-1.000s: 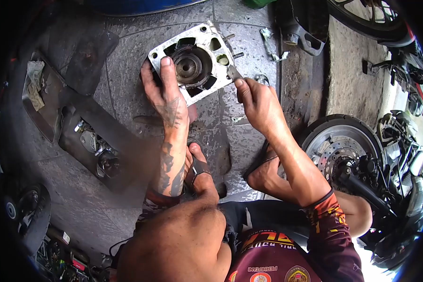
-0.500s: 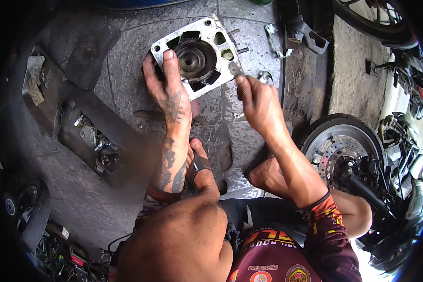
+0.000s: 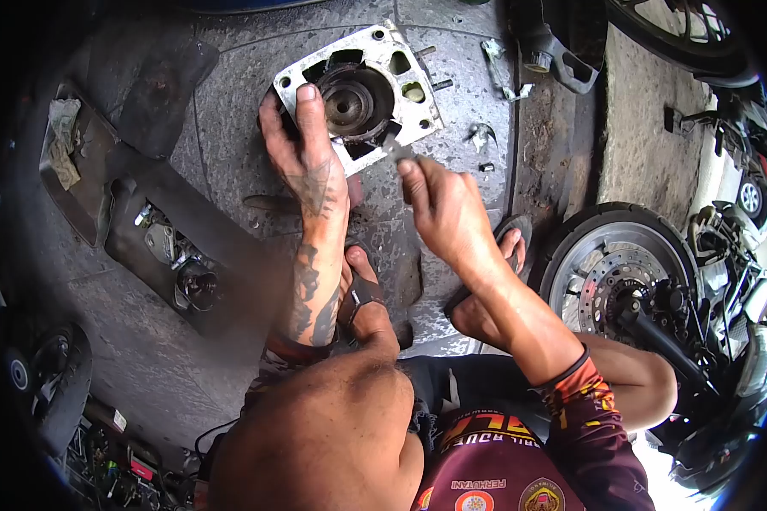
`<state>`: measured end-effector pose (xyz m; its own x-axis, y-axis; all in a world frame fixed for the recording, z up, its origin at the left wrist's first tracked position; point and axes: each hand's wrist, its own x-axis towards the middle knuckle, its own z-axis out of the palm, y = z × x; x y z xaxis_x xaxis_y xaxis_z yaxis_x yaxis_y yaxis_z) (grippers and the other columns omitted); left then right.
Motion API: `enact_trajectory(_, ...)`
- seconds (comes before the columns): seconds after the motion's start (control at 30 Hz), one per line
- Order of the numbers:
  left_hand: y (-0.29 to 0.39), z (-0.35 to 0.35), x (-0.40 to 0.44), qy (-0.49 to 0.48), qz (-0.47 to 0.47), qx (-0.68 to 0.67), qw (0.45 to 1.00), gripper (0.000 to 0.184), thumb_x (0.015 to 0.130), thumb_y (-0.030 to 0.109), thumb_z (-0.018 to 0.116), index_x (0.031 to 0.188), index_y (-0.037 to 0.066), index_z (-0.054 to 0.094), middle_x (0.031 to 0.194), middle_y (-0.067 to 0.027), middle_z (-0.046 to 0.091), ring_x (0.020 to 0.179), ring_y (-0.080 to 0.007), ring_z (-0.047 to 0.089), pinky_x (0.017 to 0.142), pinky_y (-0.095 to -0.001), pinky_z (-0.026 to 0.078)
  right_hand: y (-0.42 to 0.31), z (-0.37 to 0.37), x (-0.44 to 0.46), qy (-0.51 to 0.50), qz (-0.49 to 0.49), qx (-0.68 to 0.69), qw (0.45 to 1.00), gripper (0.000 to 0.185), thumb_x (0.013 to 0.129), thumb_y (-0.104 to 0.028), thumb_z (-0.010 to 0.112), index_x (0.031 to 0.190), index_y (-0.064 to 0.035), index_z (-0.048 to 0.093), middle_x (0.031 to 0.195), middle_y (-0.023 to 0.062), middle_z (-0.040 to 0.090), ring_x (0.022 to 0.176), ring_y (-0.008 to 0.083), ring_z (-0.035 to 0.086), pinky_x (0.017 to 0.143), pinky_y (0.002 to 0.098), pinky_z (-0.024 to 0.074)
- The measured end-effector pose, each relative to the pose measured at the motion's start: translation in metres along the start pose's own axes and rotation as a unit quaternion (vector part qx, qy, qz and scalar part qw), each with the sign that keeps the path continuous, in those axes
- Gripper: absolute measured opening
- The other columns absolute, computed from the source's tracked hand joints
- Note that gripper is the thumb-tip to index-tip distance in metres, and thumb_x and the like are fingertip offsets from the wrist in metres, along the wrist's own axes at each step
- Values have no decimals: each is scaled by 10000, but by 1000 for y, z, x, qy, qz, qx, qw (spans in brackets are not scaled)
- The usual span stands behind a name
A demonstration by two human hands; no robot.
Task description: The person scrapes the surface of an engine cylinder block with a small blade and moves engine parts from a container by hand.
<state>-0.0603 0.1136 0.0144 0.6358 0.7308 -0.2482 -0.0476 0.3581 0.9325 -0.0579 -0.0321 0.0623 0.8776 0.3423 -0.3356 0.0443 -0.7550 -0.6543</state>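
Note:
My left hand (image 3: 307, 149) grips a metal engine cylinder block (image 3: 423, 106) by its left side, thumb on the top face. The block has a round bore, several openings around it and two studs sticking out on the right. Pinched fingers of my right hand (image 3: 447, 200) are at the block's lower right edge. A thin, blurred grey piece (image 3: 395, 154) shows between the fingertips and the flat face; its kind cannot be made out.
A dark plastic panel (image 3: 217, 213) with metal parts lies at left. At right stands a wheel with a brake disc (image 3: 618, 281). A black plastic part (image 3: 558, 60), a crumpled scrap (image 3: 481, 134) and a small dark piece (image 3: 487, 168) lie on the tiled floor (image 3: 239, 111).
My right hand has moved left and slightly down along the block's face edge, uncovering its lower right corner hole. My left hand and the block stay nearly still. The right foot shows more.

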Motion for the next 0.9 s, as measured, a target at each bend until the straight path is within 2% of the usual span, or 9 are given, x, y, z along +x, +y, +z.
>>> enact_trajectory(0.1,-5,-4,1,6,17,11,1000,472,983,327,638,1278,-20,518,1153,-109,576,1061,-172,530,955,-333,436,3,-11,14,18,42,29,999,398,1051,-275,493,819,21,622,626,239,620,635,464,650,582,506,500)
enact_trajectory(0.17,-2,-1,-1,19,11,34,999,457,996,370,594,1255,-1,531,1156,-114,592,1030,-175,573,905,-336,485,-5,1,0,8,40,52,998,384,1045,-272,505,831,22,626,619,254,610,644,468,651,600,519,504)
enact_trajectory(0.23,-2,-1,-1,10,13,27,1000,452,999,368,591,1252,-2,532,1156,-114,593,1029,-175,574,903,-337,486,-8,18,-9,1,-22,8,1000,376,1049,-264,494,842,23,621,602,263,601,628,463,656,626,529,515)
enact_trajectory(0.3,-3,-2,0,1,18,25,1000,447,1002,366,588,1249,-3,533,1156,-114,594,1029,-175,574,902,-339,487,-4,3,-2,-20,12,46,999,377,1056,-257,481,848,23,624,595,246,610,609,437,667,605,511,515)
enact_trajectory(0.37,-7,-5,1,9,23,31,999,429,1004,353,585,1243,0,538,1157,-111,597,1021,-178,581,904,-339,488,-1,-13,12,30,76,36,996,403,1057,-258,477,823,31,631,628,225,631,638,427,672,597,489,504)
enact_trajectory(0.5,-4,-2,1,8,25,20,999,410,1001,338,586,1237,4,547,1151,-106,604,1019,-177,594,912,-336,496,-1,10,3,93,76,75,990,422,1047,-271,481,795,37,620,677,246,637,705,467,649,685,530,488)
enact_trajectory(0.7,-5,-3,0,19,14,18,1000,399,999,333,586,1233,12,553,1149,-100,601,1026,-178,592,909,-341,499,6,-5,6,33,82,71,994,413,1047,-279,483,791,18,613,681,261,628,721,464,655,669,527,487)
enact_trajectory(0.83,-3,-3,1,7,17,27,999,414,997,345,589,1242,15,544,1159,-105,595,1031,-182,590,910,-341,497,-2,16,-11,29,8,49,998,372,1053,-252,478,829,15,610,651,260,619,654,485,642,634,532,492)
enact_trajectory(0.9,-4,-3,1,6,16,19,1000,423,996,350,591,1249,16,540,1165,-107,593,1036,-184,588,912,-343,497,1,-1,-3,44,65,62,995,383,1055,-247,475,820,17,622,641,235,631,652,457,662,627,516,501)
